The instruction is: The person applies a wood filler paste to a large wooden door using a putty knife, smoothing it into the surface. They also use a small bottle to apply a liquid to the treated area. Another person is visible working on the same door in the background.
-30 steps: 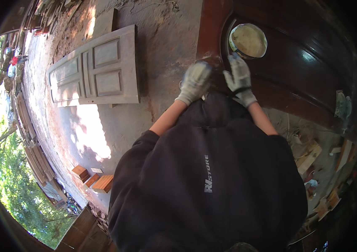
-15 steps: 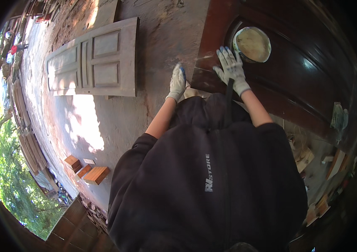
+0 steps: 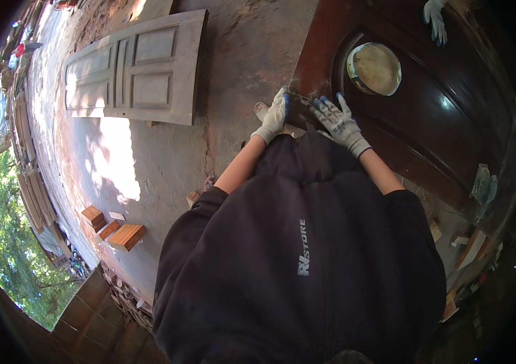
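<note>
On the dark brown door (image 3: 428, 121), near its lower corner, both gloved hands press a small dark pad (image 3: 299, 112): left hand (image 3: 275, 116) curled on its edge, right hand (image 3: 338, 121) splayed flat beside it.

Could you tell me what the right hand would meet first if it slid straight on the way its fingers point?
The right hand lies flat on the dark red-brown door, fingers pointing up the picture. Going on, it would probably cross bare glossy wood, then reach the round shallow dish standing on the door; depth is hard to judge.
</note>
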A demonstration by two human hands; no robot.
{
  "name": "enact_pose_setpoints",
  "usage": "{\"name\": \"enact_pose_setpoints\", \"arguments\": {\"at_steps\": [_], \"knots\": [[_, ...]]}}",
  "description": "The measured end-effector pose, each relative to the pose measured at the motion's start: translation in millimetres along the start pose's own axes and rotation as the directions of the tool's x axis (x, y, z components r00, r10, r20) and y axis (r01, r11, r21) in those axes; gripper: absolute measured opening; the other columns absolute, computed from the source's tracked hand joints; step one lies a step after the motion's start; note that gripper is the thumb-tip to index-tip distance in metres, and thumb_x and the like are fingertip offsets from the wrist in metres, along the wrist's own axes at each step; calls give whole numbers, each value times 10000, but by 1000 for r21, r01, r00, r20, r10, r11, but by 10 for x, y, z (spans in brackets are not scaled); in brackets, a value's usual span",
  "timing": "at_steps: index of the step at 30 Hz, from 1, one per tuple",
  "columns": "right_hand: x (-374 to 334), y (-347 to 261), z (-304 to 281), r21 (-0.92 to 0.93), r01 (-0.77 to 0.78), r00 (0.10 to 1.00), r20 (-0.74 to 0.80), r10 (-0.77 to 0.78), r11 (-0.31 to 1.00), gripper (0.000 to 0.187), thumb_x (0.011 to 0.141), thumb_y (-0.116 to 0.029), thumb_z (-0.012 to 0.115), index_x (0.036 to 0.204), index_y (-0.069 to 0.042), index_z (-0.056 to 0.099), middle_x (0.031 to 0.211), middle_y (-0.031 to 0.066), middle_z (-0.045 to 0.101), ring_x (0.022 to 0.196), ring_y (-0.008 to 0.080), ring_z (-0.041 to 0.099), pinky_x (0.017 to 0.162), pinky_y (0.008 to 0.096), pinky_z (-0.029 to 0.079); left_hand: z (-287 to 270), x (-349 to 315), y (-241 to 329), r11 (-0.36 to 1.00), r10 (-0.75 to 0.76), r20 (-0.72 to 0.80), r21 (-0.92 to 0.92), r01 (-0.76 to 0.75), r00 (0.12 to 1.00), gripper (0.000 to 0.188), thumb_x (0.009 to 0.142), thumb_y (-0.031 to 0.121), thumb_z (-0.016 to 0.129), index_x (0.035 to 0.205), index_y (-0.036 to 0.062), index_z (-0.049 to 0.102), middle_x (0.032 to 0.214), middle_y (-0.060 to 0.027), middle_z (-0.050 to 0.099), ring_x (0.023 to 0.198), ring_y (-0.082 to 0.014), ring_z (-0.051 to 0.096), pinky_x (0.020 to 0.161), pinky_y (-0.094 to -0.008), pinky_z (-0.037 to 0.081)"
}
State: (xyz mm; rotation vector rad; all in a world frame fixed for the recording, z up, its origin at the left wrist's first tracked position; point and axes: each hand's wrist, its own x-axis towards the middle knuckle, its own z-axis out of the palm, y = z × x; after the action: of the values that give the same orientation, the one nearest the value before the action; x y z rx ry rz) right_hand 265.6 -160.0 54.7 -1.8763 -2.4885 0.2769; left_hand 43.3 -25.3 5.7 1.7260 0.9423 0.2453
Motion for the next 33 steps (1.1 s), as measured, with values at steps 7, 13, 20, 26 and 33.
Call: {"name": "enact_pose_setpoints", "arguments": {"at_steps": [7, 13, 20, 26, 33], "knots": [[373, -49, -206, 14, -201, 979, 43, 200, 980, 536, 978, -546, 437, 1483, -367, 436, 1609, 90, 300, 1507, 254, 220, 1205, 599, 8, -3, 12, 106, 986, -133, -10, -98, 132, 991, 575, 1075, 397, 288, 1520, 35, 336, 1588, -167, 322, 1470, -312, 297, 1196, -353, 240], [332, -40, -337, 35, -111, 987, 123, 106, 993, 543, 977, -542, 445, 1486, -352, 440, 1623, 94, 265, 1515, 248, 197, 1207, 595, 3, -6, -5, 47, 994, -100, -18, -46, 99, 995, 590, 1070, 419, 299, 1528, 48, 323, 1580, -160, 339, 1460, -317, 317, 1192, -358, 249], [448, -120, -287, 56, -193, 981, 33, 192, 980, 568, 963, -535, 478, 1487, -320, 438, 1609, 115, 289, 1502, 255, 233, 1214, 575, 26, 11, -38, 26, 990, -132, -15, -61, 131, 991, 585, 1068, 413, 312, 1534, 59, 312, 1581, -154, 340, 1455, -324, 327, 1184, -367, 266], [120, -14, -199, 35, -299, 954, -22, 300, 954, 640, 955, -535, 482, 1508, -222, 405, 1598, 140, 303, 1496, 284, 242, 1212, 573, 25, -27, -95, 235, 987, -159, -73, -8, 159, 985, 592, 1036, 378, 414, 1518, 45, 332, 1557, -193, 356, 1435, -368, 341, 1177, -404, 277], [194, -40, -460, 415, -167, 758, -526, 386, 894, 512, 844, -143, 711, 1318, -25, 557, 1326, 175, 568, 1247, 364, 530, 1046, 456, 437, -53, -117, 486, 590, 507, 165, 648, -480, 846, 652, 878, 402, 618, 1452, 133, 464, 1536, -148, 376, 1433, -368, 321, 1190, -520, 251]]}}
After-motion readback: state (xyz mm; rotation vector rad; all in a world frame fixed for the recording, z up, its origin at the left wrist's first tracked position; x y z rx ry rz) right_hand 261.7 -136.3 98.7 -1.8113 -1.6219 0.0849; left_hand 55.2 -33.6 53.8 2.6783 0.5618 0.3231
